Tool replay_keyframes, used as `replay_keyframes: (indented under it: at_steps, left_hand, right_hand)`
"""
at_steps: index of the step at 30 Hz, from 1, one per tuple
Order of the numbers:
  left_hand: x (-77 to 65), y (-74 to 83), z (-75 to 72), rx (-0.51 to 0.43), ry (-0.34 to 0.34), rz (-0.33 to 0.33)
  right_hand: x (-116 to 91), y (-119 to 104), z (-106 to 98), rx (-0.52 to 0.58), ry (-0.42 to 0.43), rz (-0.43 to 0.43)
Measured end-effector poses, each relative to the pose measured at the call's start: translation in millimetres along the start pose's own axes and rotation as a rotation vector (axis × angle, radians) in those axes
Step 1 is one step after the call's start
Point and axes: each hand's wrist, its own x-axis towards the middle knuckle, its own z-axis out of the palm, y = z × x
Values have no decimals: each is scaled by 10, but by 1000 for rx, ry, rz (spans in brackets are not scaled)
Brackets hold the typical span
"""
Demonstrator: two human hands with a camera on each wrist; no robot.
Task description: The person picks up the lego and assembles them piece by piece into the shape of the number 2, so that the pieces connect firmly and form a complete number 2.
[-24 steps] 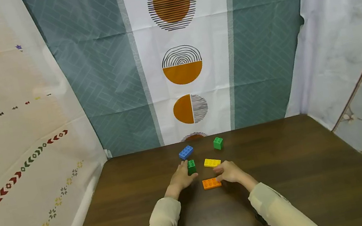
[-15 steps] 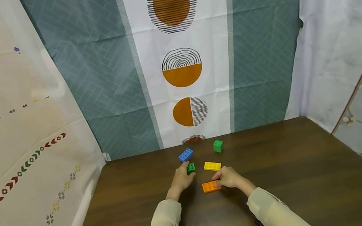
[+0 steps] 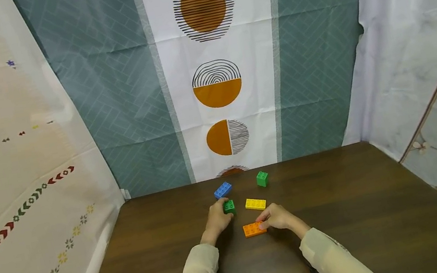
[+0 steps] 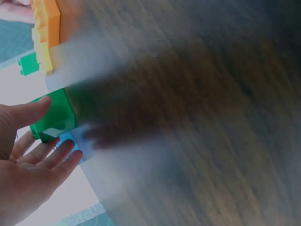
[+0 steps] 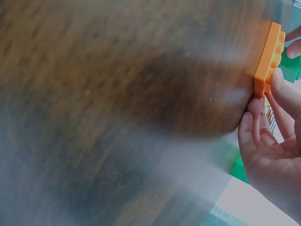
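Note:
My left hand holds a green toy building block from its left side. In the left wrist view the thumb lies against the green block, with the fingers on its opposite side. To the right, my right hand grips the right end of a flat orange building brick between thumb and fingers. The right wrist view shows the thumb at the studs of the orange brick and fingertips at its end. Both pieces are at the tabletop.
A flat yellow brick lies just behind the orange one. Farther back are a blue brick and a second green block. The dark wooden table ends at a hanging patterned cloth.
My right thumb and fingers have come together on the orange brick's right end. The left fingers have settled round the near green block. The head view has shifted slightly.

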Motion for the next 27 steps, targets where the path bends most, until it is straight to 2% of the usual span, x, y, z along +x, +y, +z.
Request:
replay_keyframes:
  at_steps: [6,12,17,27]
  left_hand:
    - [9,-21,65,25,17,4]
    - [37,-7,67,10,-4,15]
    - [-41,19,28,2,-23,33]
    - [-217,164,-37,-92,-78,113]
  right_hand:
    - [-49,-37,32,-12,27,32]
    - [-20,9,12,3,24,14]
    - [-13,39,24,28,16,0]
    - [-57,19,15,86,-9,-27]
